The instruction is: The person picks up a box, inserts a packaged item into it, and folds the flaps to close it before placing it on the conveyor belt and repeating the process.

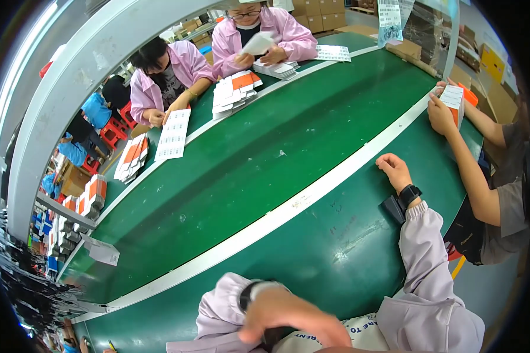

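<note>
My left hand (291,312) is raised close to my body at the lower edge, blurred by motion. Its thumb and fingers are spread apart, and nothing shows between them. A dark band (248,296) circles that wrist. Farther right, my right hand (394,169) rests on the green worktable (347,235), fingers loosely curled in with nothing visible inside. It lies just on my side of the pale strip (277,215) along the conveyor belt. A black watch (409,194) is on the right wrist, and a small black object (393,210) sits beside it.
Across the green belt (277,153), two people in pink jackets handle white sheets (174,134) beside stacks of white-and-orange flat cartons (234,94). At the right, another person's hands hold a white-and-orange box (451,100). A grey frame post (29,135) rises at the left.
</note>
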Demonstrator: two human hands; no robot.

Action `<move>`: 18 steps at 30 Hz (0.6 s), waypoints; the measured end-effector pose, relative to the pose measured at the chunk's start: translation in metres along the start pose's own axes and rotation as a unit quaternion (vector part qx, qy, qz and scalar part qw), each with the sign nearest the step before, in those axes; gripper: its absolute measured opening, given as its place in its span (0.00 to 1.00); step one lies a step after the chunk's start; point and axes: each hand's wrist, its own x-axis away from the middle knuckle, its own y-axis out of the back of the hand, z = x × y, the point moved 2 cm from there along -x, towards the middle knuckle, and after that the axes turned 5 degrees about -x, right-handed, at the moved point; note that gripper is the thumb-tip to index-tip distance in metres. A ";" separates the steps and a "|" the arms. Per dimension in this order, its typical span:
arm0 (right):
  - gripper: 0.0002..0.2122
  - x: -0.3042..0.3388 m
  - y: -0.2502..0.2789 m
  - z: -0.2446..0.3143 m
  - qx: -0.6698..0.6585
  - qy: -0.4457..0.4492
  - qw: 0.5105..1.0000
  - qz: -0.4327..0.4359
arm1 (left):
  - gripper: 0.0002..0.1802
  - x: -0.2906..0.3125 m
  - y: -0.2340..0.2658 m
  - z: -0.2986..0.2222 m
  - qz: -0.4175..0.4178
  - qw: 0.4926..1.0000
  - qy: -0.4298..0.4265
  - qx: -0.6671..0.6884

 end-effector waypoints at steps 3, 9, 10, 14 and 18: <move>0.05 -0.002 -0.003 -0.002 -0.004 0.003 1.000 0.002 | 0.59 -0.012 0.000 0.026 0.005 1.000 0.000 -0.011; 0.05 0.000 0.001 0.001 0.020 -0.010 1.000 0.003 | 0.58 -0.017 -0.007 0.067 0.018 1.000 -0.001 -0.011; 0.05 0.001 -0.001 0.002 0.018 -0.011 1.000 0.004 | 0.58 -0.016 -0.008 0.067 0.018 1.000 0.001 -0.011; 0.05 0.002 -0.004 0.002 0.009 -0.009 1.000 0.006 | 0.58 -0.015 -0.007 0.069 0.021 1.000 0.003 -0.008; 0.05 -0.001 -0.003 0.000 0.004 -0.006 1.000 0.002 | 0.57 -0.015 -0.007 0.074 0.025 1.000 0.003 -0.006</move>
